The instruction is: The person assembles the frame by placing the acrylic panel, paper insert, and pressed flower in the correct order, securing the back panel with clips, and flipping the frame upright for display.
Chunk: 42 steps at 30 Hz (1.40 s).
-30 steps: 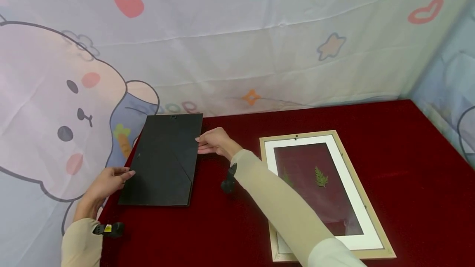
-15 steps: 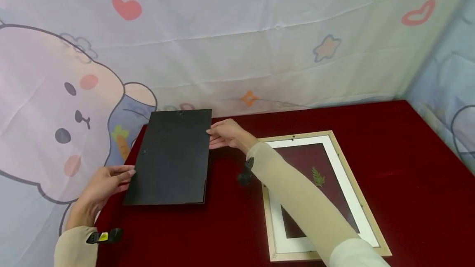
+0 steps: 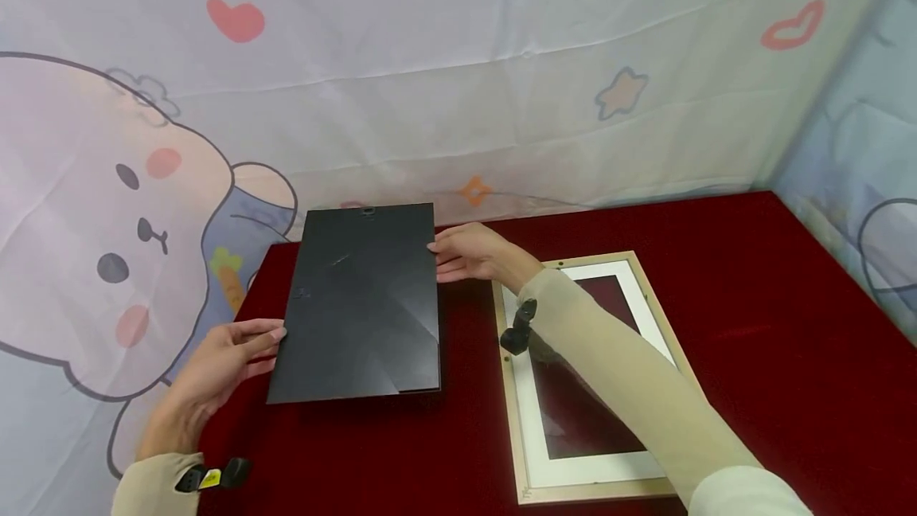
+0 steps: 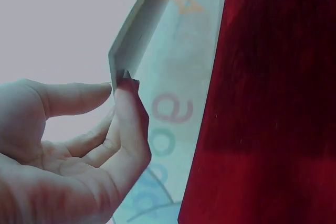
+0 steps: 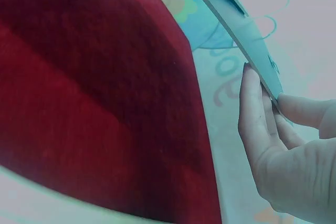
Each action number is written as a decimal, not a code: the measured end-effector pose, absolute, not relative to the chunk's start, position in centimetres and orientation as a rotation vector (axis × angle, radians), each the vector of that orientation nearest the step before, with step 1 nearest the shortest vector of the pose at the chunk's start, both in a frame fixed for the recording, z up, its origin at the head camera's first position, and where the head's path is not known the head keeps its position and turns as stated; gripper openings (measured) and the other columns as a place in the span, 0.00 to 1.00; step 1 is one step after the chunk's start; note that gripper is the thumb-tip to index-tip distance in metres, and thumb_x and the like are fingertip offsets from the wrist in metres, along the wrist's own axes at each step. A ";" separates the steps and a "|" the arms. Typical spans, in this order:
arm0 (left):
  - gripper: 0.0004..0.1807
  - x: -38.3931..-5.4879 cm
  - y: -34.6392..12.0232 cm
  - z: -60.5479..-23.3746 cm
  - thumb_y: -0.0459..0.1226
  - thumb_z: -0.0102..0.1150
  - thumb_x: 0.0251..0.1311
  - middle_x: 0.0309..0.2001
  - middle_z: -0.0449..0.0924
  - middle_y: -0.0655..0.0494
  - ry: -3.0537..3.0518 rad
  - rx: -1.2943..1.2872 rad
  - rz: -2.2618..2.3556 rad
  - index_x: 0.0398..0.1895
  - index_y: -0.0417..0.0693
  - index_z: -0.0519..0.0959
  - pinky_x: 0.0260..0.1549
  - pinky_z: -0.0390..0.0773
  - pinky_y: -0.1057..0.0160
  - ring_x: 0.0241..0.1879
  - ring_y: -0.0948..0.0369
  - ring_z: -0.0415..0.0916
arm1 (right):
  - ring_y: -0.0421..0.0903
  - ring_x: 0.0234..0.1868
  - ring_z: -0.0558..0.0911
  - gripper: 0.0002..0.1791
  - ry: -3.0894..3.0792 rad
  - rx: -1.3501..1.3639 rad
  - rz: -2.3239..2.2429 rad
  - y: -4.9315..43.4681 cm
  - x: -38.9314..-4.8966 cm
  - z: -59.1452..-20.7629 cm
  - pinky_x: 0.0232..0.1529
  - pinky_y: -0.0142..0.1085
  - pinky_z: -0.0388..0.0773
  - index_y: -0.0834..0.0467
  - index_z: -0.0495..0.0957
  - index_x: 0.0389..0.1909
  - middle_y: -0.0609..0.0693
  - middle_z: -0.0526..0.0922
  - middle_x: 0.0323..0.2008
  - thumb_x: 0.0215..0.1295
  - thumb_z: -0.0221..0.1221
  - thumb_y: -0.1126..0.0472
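A black picture-frame backing board [image 3: 358, 301] with small metal hangers at its top and left edges is held off the table, tilted. My left hand [image 3: 225, 361] pinches its left edge, thumb on the black face; the left wrist view shows the fingers behind the board [image 4: 139, 38]. On the opposite edge, higher up, my right hand [image 3: 476, 253] grips it between thumb and fingers, as the right wrist view also shows. To the right lies a light wooden picture frame [image 3: 595, 492] with a white mat [image 3: 602, 468] around a dark opening. My right sleeve [image 3: 623, 373] covers part of it.
Dark red cloth [image 3: 774, 357] covers the table. Behind it hangs a pale fabric backdrop [image 3: 401, 86] with cartoon prints, close to the table's back and left edges. Small dark fasteners sit along the frame's inner rim.
Both hands have carried the backing board to the right, toward the wooden frame, and raised it. My right sleeve now hides the green leaf that showed in the frame earlier.
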<state>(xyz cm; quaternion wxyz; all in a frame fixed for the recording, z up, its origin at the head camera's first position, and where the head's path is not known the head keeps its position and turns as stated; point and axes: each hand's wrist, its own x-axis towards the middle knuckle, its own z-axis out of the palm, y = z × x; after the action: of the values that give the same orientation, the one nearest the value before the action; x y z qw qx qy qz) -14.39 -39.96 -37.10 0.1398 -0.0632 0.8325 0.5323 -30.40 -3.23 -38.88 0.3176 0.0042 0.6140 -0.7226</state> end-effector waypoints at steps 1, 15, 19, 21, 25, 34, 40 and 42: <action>0.31 -14.3 -39.7 -37.2 0.43 0.57 0.78 0.49 0.81 0.71 2.398 -0.180 1.550 0.73 0.29 0.67 0.46 0.87 0.70 0.46 0.69 0.82 | 0.67 0.69 0.78 0.26 1.623 0.007 -1.896 -2.9 -30.3 -38.8 0.69 0.55 0.79 0.62 0.70 0.72 0.68 0.73 0.69 0.76 0.60 0.65; 0.30 -13.3 -35.6 -37.3 0.38 0.60 0.76 0.47 0.84 0.69 2.331 -0.137 1.642 0.72 0.27 0.68 0.46 0.88 0.68 0.45 0.67 0.83 | 0.63 0.69 0.75 0.28 1.674 -0.014 -1.860 1.4 -29.9 -38.9 0.74 0.54 0.75 0.60 0.69 0.74 0.65 0.70 0.71 0.77 0.60 0.63; 0.30 -13.1 -34.5 -37.5 0.36 0.60 0.76 0.47 0.83 0.67 2.284 -0.110 1.666 0.73 0.26 0.66 0.45 0.88 0.68 0.44 0.66 0.81 | 0.63 0.69 0.75 0.29 1.714 -0.037 -1.840 2.8 -29.3 -38.4 0.74 0.55 0.75 0.60 0.68 0.75 0.65 0.69 0.72 0.77 0.60 0.62; 0.31 -13.0 -33.9 -37.5 0.36 0.60 0.75 0.46 0.84 0.67 2.250 -0.087 1.683 0.74 0.25 0.65 0.45 0.89 0.68 0.45 0.66 0.81 | 0.65 0.71 0.74 0.30 1.737 -0.056 -1.828 3.5 -29.0 -38.0 0.74 0.55 0.74 0.60 0.66 0.77 0.66 0.68 0.73 0.77 0.59 0.61; 0.31 -12.7 -32.6 -37.5 0.35 0.59 0.76 0.41 0.84 0.67 2.194 -0.030 1.714 0.74 0.26 0.64 0.45 0.89 0.66 0.44 0.66 0.81 | 0.65 0.71 0.74 0.32 1.777 -0.072 -1.808 5.1 -28.4 -37.5 0.74 0.56 0.74 0.60 0.64 0.78 0.66 0.67 0.74 0.78 0.58 0.60; 0.26 -12.0 -29.6 -37.4 0.34 0.60 0.74 0.37 0.82 0.63 2.124 0.092 1.717 0.69 0.29 0.67 0.44 0.89 0.64 0.38 0.65 0.82 | 0.66 0.74 0.71 0.34 1.814 -0.076 -1.764 8.6 -27.2 -38.0 0.75 0.57 0.72 0.61 0.59 0.81 0.66 0.62 0.77 0.80 0.57 0.58; 0.23 -11.6 -28.1 -37.8 0.34 0.60 0.74 0.36 0.82 0.61 2.072 0.141 1.722 0.65 0.31 0.69 0.44 0.90 0.63 0.38 0.64 0.83 | 0.51 0.55 0.82 0.33 1.860 -0.088 -1.737 10.6 -26.2 -38.0 0.70 0.50 0.80 0.62 0.60 0.80 0.60 0.67 0.73 0.80 0.57 0.57; 0.22 -11.6 -27.6 -38.0 0.33 0.61 0.73 0.36 0.82 0.61 2.055 0.154 1.728 0.64 0.32 0.69 0.44 0.90 0.63 0.38 0.63 0.83 | 0.46 0.47 0.84 0.33 1.868 -0.085 -1.738 11.2 -26.0 -38.0 0.63 0.45 0.84 0.63 0.62 0.79 0.57 0.72 0.66 0.79 0.58 0.57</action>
<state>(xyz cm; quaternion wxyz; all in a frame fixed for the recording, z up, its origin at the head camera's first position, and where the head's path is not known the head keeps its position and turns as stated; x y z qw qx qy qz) -11.56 -27.61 -37.99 0.2242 0.0558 0.7446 0.6262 -25.98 11.16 -37.98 0.2902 -0.0320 0.7002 -0.6516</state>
